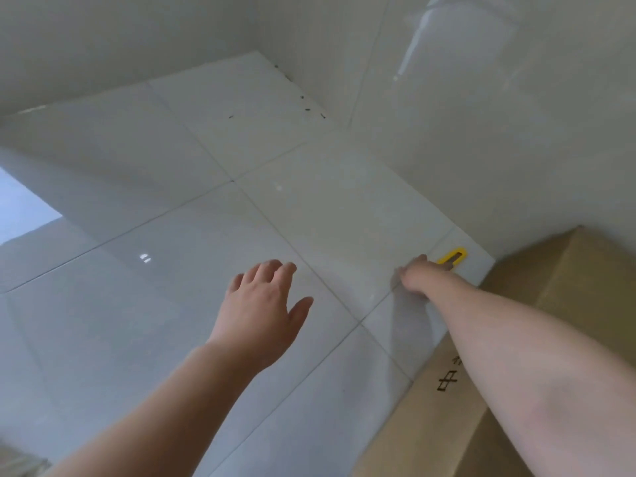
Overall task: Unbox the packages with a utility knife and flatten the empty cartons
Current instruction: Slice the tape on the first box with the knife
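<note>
One yellow utility knife [451, 256] lies at the right hand [418, 275]; one cardboard carton [509, 339] sits just right of that hand; two hands in all, the left hand [263, 304] empty.

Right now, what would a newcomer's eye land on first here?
The yellow utility knife on the white tiled floor near the wall, with the right hand on its near end. Next, the left hand hovering open over the tiles, and the brown cardboard carton at lower right.

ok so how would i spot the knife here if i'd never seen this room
Find the brown cardboard carton at the lower right. Just beyond its far corner, the right hand reaches onto the white tiled floor. The utility knife pokes out past that hand, the only yellow thing here.
</note>
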`<state>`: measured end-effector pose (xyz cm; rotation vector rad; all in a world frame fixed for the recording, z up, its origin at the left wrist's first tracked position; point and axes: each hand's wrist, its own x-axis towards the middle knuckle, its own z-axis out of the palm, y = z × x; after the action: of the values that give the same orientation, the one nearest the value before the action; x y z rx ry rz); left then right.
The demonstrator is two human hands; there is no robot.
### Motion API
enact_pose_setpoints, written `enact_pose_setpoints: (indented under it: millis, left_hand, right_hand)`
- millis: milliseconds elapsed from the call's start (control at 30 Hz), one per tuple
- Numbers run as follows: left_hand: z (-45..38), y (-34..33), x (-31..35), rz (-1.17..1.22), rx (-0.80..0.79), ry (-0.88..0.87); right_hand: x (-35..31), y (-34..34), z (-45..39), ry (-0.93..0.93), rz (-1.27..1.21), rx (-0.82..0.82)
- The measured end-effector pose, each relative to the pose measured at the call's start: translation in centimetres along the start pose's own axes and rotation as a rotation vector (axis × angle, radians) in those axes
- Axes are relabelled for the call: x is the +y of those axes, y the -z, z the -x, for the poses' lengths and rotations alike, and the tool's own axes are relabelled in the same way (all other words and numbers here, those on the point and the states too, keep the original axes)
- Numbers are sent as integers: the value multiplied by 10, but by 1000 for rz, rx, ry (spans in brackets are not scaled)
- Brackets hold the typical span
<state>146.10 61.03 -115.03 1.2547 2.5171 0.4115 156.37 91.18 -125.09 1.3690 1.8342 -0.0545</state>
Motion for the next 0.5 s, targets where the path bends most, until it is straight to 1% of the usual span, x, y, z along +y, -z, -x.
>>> enact_pose_setpoints:
  millis: [33, 67, 133, 200, 233, 267, 367, 433, 500]
  left_hand:
    - [-2, -4, 1, 2, -5, 3]
    - [-4, -7, 3, 5, -9, 4]
    - [-7, -13, 6, 6, -16, -2]
    - [-9, -15, 7, 7, -26, -3]
    - [-11, -15, 7, 3, -28, -4]
    - [-12, -16, 7, -5, -29, -6]
    - [-14, -16, 6, -21, -37, -10]
    - [-11, -15, 6, -20, -35, -6]
    - [-7, -11, 5, -27, -36, -13]
  right_hand:
    - [-3, -3, 4, -21, -2, -7]
    - [-5, -4, 13, -13, -17, 21]
    - [-5, -2, 25, 55, -26, 52]
    - [3, 1, 22, 137, -24, 129]
    - [7, 2, 22, 140, -54, 182]
    - [11, 2, 21, 116, -110, 227]
    - [18, -9, 12, 57, -433, 318]
    - [15, -10, 13, 3, -610, 341]
    - [13, -5, 19, -21, -712, 319]
